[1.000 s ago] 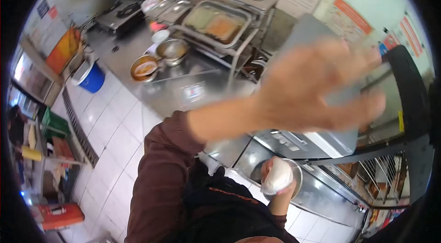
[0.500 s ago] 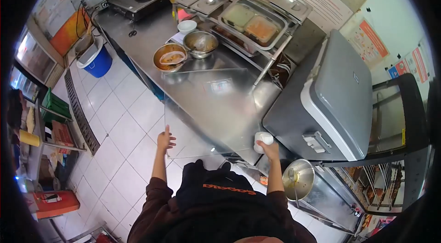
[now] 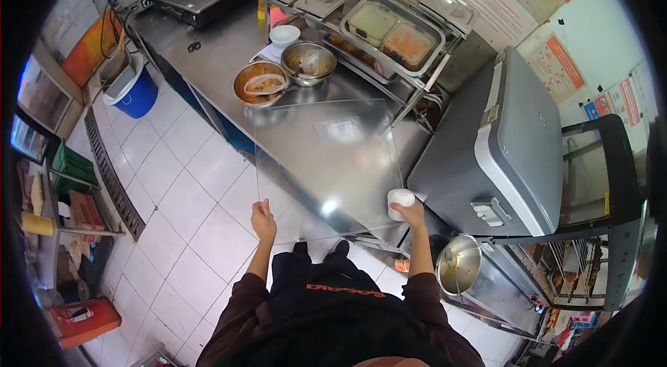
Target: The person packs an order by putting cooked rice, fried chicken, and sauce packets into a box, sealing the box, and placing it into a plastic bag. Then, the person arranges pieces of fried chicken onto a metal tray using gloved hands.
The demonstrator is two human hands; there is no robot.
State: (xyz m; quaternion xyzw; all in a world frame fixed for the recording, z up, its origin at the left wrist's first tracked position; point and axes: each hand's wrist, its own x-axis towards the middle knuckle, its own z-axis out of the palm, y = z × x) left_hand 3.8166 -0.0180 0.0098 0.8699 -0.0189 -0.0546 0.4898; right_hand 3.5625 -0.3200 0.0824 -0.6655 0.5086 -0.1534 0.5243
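A large clear panel, like a sheet of acrylic or glass, spans the space in front of me, its far part over the steel counter. My left hand is closed at the panel's left edge. My right hand is closed around a white roll, which looks like tissue paper, at the panel's right edge. Whether those fingers also grip the panel is hard to tell. Light reflects off the panel's near part.
Two steel bowls with food and a small white bowl stand on the counter. Behind is a rack of food trays. A grey cool box is at right, with a steel bowl below. A blue bucket stands left.
My left hand was open with fingers stretched beside the panel's left edge; now it has closed there. The panel has shifted slightly right, and my right hand still holds the white roll.
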